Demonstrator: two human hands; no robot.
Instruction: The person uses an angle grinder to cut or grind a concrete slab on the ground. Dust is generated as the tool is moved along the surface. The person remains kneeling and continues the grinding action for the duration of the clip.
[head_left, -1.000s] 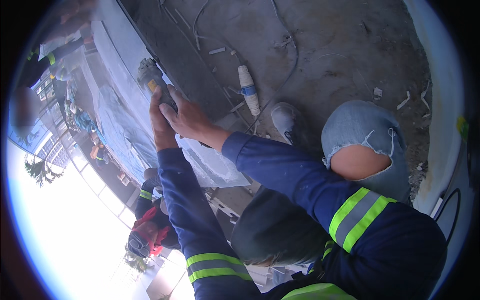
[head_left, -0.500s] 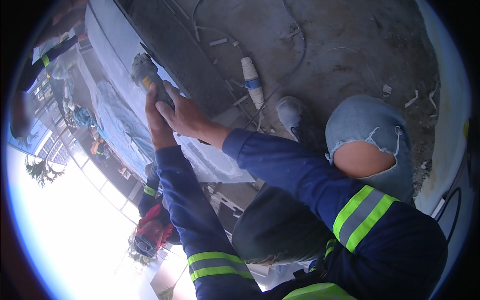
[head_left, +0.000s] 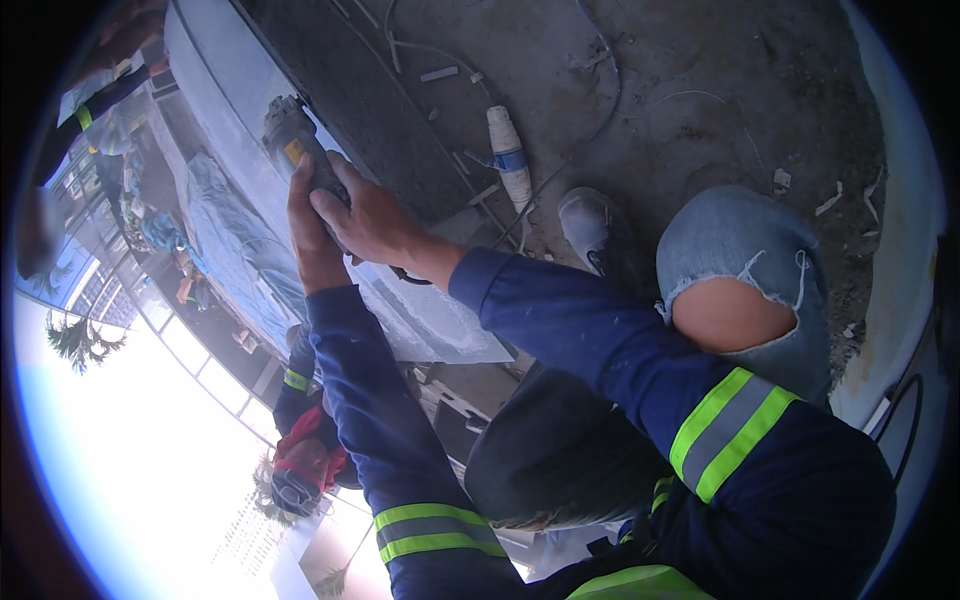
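An angle grinder (head_left: 290,130) with a dark body and a yellow label is in both my hands. My left hand (head_left: 312,235) is closed around its left side, and my right hand (head_left: 378,222) wraps the body from the right, its thumb crossing over. The grinder's head points away from me over a pale, dusty slab (head_left: 430,325). My hands hide the back end of the tool. A short piece of dark cord (head_left: 408,277) shows below my right wrist. From this angle I cannot make out the grinder's disc.
A white cone-shaped spool with a blue band (head_left: 510,160) lies on the dusty floor (head_left: 700,110) beside my shoe (head_left: 592,222). A thin cable (head_left: 606,90) crosses the floor. Crumpled blue sheeting (head_left: 225,215) covers part of the slab. A co-worker in a cap (head_left: 297,490) is at lower left.
The grinder and both hands have shifted slightly up and toward me in the picture's left part. My grip stays the same. More cord shows under my right wrist.
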